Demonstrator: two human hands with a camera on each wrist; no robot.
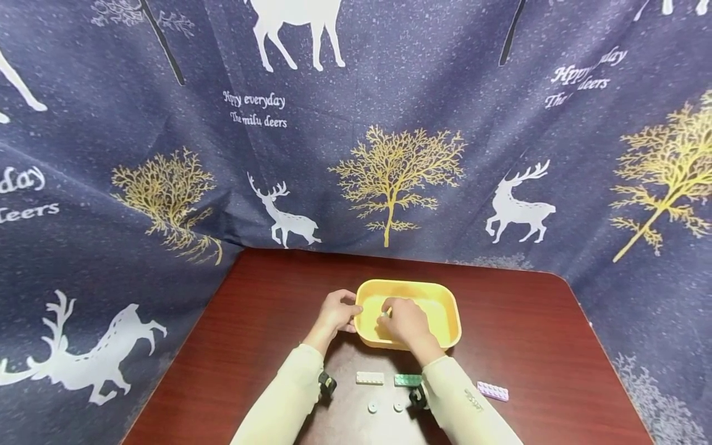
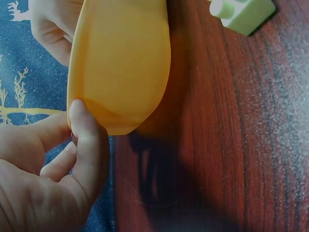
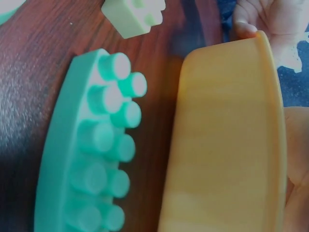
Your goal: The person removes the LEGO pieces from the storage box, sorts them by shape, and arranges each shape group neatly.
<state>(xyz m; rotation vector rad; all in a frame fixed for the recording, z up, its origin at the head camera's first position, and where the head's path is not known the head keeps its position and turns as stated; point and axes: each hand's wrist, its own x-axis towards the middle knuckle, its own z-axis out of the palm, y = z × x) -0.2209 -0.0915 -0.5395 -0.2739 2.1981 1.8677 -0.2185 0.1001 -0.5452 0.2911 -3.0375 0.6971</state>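
Note:
A yellow plastic tub (image 1: 408, 288) stands on the table. My left hand (image 1: 337, 312) grips the tub's left end, thumb over the rim and fingers outside, as the left wrist view shows close up. Inside the tub, my right hand (image 1: 408, 321) has its fingers curled and pinches a small pale piece (image 1: 385, 314); its exact kind is too small to tell. In the right wrist view most of that hand is hidden behind the tub wall (image 3: 224, 135). On the near side lie a green toy building brick (image 1: 408, 380) and a whitish one (image 1: 369, 377).
A purple building brick (image 1: 492, 390) lies right of the right forearm. Two small round pale pieces (image 1: 372, 406) sit nearer me, between the forearms. Behind the reddish-brown table (image 1: 534, 334) hangs a dark blue cloth (image 1: 356, 99) printed with deer and trees.

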